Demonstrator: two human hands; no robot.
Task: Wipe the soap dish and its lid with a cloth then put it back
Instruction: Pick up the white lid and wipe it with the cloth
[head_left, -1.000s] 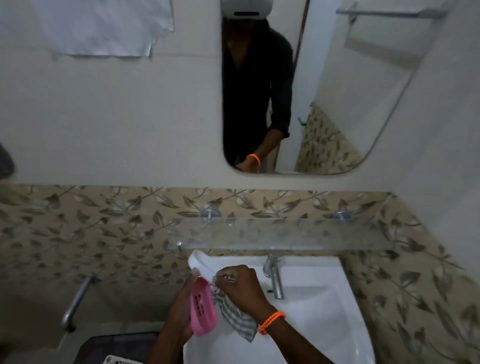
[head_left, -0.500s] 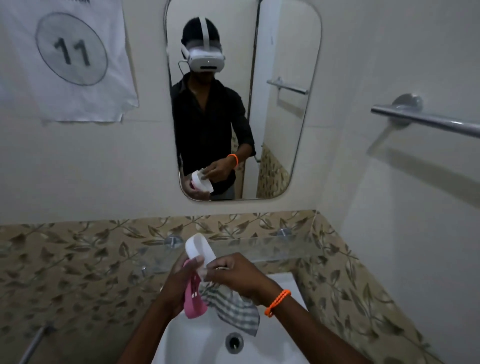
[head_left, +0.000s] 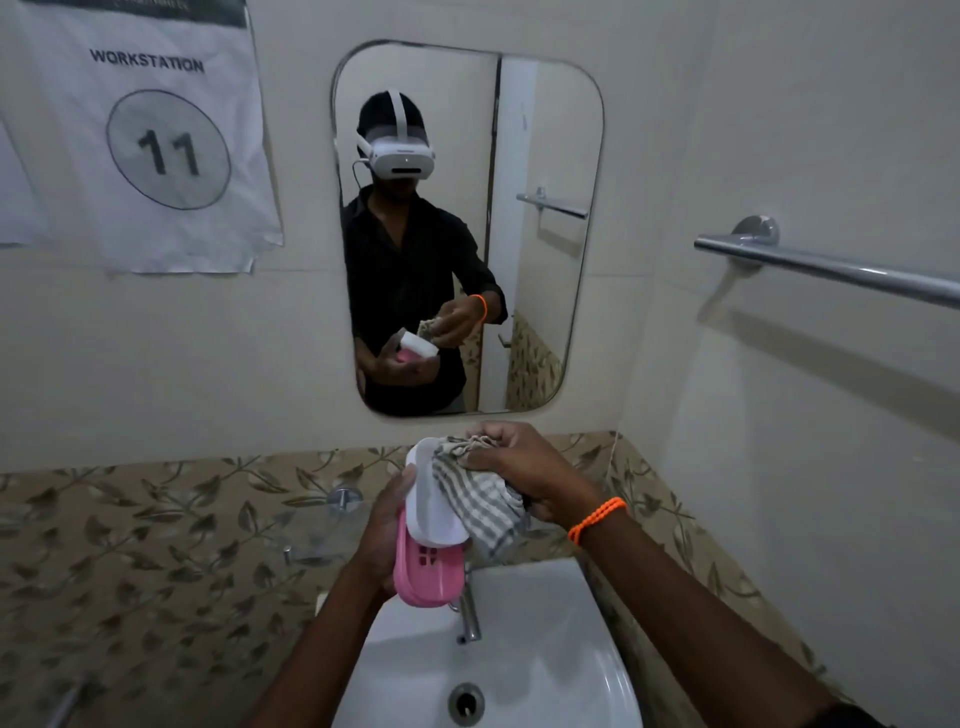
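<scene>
Checked cloth (head_left: 480, 499) is bunched in the right hand's (head_left: 524, 467) curled fingers, pressed on the white lid (head_left: 431, 499). The left hand (head_left: 384, 530) grips lid and pink dish (head_left: 426, 574) together above the sink (head_left: 545, 649).

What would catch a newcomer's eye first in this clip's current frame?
Centre frame, above the white sink, the left hand holds a pink soap dish with its white lid, while the right hand presses a striped cloth against the lid. Above them, the wall mirror reflects the person in a white headset. At upper left hangs a paper sign reading WORKSTATION 11.
</scene>
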